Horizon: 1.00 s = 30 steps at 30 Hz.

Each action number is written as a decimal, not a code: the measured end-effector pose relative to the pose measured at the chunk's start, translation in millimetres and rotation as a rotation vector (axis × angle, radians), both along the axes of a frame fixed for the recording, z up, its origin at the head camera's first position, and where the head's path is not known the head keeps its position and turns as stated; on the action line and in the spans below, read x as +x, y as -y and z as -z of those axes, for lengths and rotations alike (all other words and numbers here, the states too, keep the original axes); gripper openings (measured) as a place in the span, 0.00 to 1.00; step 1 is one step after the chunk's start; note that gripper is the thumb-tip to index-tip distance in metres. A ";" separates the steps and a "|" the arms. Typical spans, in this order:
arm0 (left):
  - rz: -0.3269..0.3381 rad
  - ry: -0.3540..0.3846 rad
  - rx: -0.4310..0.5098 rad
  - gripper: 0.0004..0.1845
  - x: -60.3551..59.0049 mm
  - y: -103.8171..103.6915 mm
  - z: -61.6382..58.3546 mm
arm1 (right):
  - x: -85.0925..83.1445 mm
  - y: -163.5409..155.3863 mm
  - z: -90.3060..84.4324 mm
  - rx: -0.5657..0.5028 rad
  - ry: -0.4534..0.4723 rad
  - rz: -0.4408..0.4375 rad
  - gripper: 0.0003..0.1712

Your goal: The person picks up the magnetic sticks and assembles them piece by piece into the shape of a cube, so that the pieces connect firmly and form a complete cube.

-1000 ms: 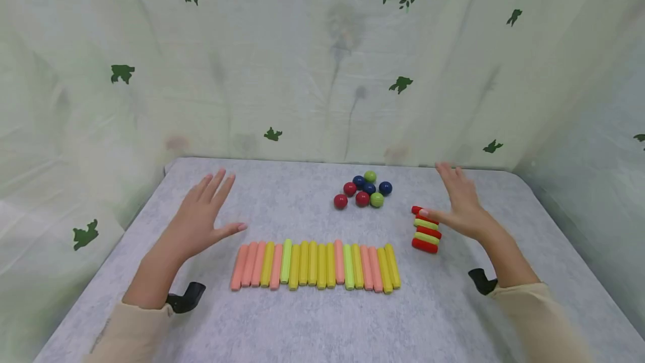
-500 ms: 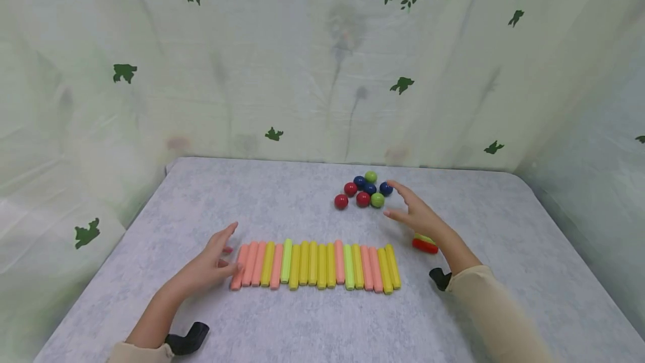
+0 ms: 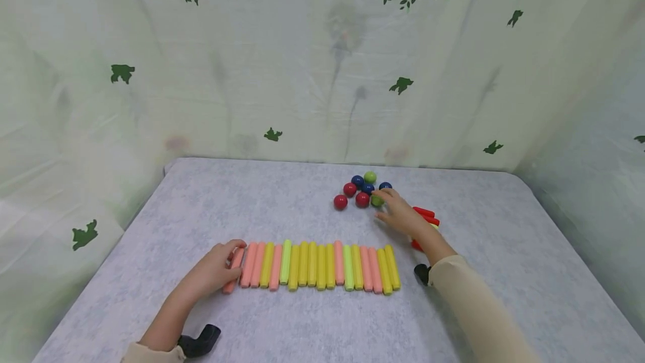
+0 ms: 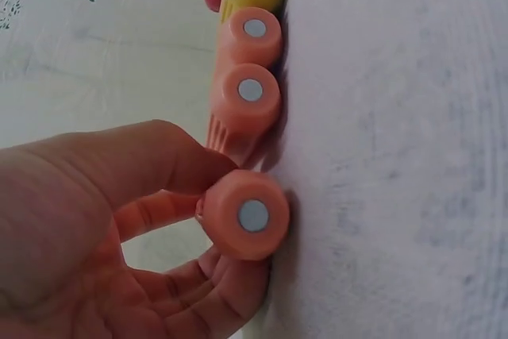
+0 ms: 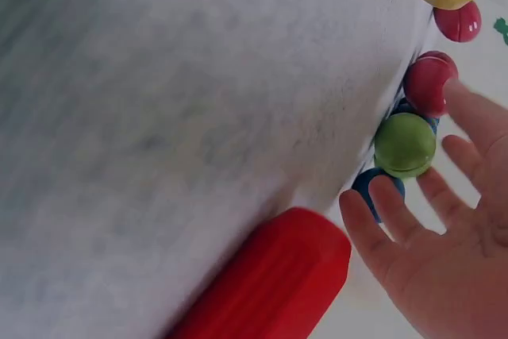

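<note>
My left hand (image 3: 211, 269) pinches the leftmost pink stick (image 3: 229, 287) of a long row between thumb and fingers. That stick leans slightly away from the others, and its end has a round grey disc, plain in the left wrist view. The row of pink, yellow and light green sticks (image 3: 312, 265) lies side by side on the table. My right hand (image 3: 403, 218) reaches over the table with fingers spread, its fingertips overlapping a green ball (image 3: 376, 201) in the head view. In the right wrist view the palm shows bare beside the green ball (image 5: 405, 145).
Red balls (image 3: 340, 201), dark blue balls (image 3: 357, 181) and another green ball (image 3: 370, 176) cluster at the table's back. Red sticks (image 3: 424, 212) with light green ones lie partly hidden behind the right forearm. A patterned cloth (image 3: 302, 71) hangs behind the table (image 3: 262, 195).
Both hands were raised and apart; they have come down and inward. The left hand has taken hold of the end pink stick and shifted it slightly left. The right hand has reached the balls.
</note>
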State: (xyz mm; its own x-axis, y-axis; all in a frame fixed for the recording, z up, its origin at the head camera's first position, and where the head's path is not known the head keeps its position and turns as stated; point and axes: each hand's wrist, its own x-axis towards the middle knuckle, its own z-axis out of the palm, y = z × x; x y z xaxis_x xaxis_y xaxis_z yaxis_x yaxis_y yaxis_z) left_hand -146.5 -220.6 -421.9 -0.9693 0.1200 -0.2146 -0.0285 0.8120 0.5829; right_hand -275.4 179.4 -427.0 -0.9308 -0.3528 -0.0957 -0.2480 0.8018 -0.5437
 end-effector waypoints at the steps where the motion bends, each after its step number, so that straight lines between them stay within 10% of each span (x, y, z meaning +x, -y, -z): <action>1: -0.002 -0.006 -0.008 0.27 0.0 -0.1 -0.2 | -1.4 0.7 0.5 0.014 -0.002 0.007 0.33; 9: -0.018 -0.184 0.040 0.28 0.4 -3.8 -5.8 | 0.7 1.3 -3.4 -0.032 0.045 0.085 0.26; 15: 0.017 -0.413 0.088 0.27 -2.4 -17.4 -10.4 | 15.1 6.7 -19.0 -0.285 0.039 0.130 0.27; 24: 0.242 -0.619 0.248 0.26 -9.6 -52.8 -21.7 | 51.6 59.2 -52.5 -0.672 0.052 -0.210 0.19; 30: 0.324 -0.578 0.332 0.26 -12.0 -72.5 -26.8 | 79.5 88.8 -80.5 -0.757 0.108 -0.300 0.19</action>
State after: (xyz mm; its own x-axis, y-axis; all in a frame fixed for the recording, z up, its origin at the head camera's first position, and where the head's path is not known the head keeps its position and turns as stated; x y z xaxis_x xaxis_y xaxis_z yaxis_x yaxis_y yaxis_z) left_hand -158.5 -148.0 -395.1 -0.8217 0.3891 0.4164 0.5683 0.5056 0.6491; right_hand -196.0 90.6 -346.4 -0.7856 -0.5906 0.1843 -0.3089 0.1163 -0.9439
